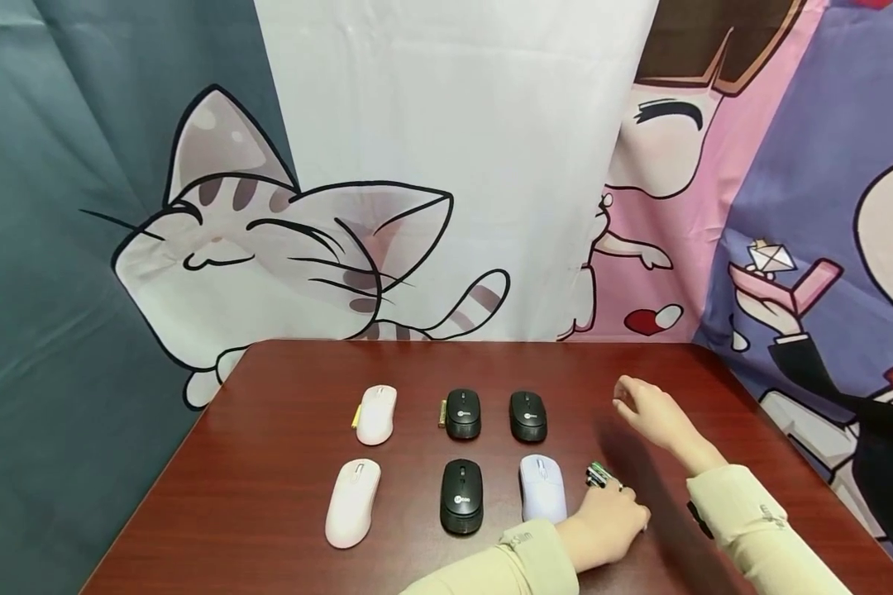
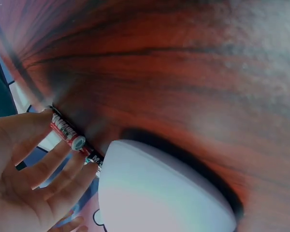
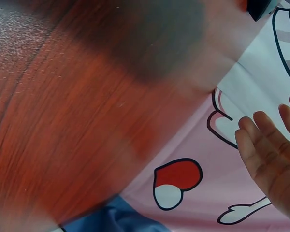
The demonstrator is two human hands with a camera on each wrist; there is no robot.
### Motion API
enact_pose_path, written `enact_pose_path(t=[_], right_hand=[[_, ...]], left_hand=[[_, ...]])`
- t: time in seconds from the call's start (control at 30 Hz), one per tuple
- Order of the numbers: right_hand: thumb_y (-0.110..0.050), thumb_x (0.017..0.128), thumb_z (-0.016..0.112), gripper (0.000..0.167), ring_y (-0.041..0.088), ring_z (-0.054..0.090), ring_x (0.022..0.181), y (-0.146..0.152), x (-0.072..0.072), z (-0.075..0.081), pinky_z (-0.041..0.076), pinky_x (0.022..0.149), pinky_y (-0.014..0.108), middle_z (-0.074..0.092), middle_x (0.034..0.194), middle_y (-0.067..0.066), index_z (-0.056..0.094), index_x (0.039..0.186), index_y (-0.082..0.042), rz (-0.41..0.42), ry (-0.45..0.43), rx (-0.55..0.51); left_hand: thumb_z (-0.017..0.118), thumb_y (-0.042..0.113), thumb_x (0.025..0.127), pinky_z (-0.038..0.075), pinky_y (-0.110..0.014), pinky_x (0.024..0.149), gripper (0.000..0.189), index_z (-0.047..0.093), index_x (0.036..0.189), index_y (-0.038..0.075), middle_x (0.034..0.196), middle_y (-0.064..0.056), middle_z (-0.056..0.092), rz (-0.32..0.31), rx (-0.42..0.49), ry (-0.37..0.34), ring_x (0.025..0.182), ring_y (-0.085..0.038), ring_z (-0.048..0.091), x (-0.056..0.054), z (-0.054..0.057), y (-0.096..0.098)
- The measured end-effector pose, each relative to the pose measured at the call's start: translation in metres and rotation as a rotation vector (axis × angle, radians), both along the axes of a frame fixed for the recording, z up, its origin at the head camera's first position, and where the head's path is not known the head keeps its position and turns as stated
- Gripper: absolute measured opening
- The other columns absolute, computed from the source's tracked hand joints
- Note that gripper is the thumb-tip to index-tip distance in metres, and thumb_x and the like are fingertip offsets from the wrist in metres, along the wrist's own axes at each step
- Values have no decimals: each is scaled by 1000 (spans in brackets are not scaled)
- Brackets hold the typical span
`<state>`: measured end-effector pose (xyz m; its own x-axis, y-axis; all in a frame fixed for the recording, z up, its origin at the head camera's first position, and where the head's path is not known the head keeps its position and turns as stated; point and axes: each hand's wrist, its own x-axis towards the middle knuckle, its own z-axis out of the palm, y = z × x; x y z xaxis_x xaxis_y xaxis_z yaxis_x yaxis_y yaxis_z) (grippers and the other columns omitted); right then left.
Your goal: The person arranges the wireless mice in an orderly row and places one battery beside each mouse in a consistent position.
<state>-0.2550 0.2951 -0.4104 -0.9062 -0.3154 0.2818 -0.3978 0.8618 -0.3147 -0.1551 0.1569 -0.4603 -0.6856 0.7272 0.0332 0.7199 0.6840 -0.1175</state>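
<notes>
Head view, as I watch from my remote station: the left hand, lower right of the frame, grips a pair of batteries between thumb and fingers, their green and silver casings showing beyond the fingertips. In my left wrist view the same pair sits at the left of the frame, pinched at the fingertips, the labels appearing dark red there. The lavender mouse lies near this hand, to its left in the head view; I cannot tell whether the two touch.

The right hand, at the right of the frame and higher than the left hand, is released: its fingers are loose and hold nothing, and my right wrist view shows them at the right edge.

On the brown table, the upper row at the centre of the frame comprises, left to right, a white mouse with a yellow object partly visible at its left side, a black mouse with a slim yellowish item just beside it, and a second black mouse. The lower row comprises another white mouse, a third black mouse and the lavender one. A drawn cat occupies the upper left
</notes>
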Motion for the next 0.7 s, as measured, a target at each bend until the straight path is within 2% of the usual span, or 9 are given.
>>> enact_pose_path(t=[0.17, 0.43, 0.57, 0.7], right_hand=[[-5, 84, 61, 7, 15, 51, 64, 0, 2, -2, 42, 58, 33, 57, 75, 4, 55, 85, -6, -1, -3, -5], [-4, 84, 61, 6, 14, 49, 63, 0, -1, -1, 42, 57, 32, 56, 74, 4, 55, 85, -5, 6, -13, 2], [-4, 83, 61, 6, 15, 51, 64, 1, -2, 1, 43, 58, 33, 57, 74, 4, 55, 85, -5, 4, 3, -2], [-3, 83, 61, 6, 18, 54, 65, 2, -1, 3, 44, 59, 34, 58, 74, 5, 56, 87, -4, 6, 11, -13]], left_hand=[[65, 34, 85, 45, -23, 67, 10, 68, 90, 43, 91, 17, 61, 15, 17, 35, 88, -4, 52, -1, -3, 3], [61, 40, 86, 45, -31, 76, 10, 68, 92, 43, 90, 17, 62, 55, 33, 77, 87, -5, 53, -2, -9, 9], [61, 41, 86, 42, -32, 77, 10, 68, 92, 44, 90, 17, 62, 41, 33, 98, 86, -4, 53, -5, -10, 11], [63, 39, 85, 44, -23, 68, 11, 66, 95, 42, 88, 14, 61, -5, 37, 120, 79, -3, 55, -6, -6, 10]])
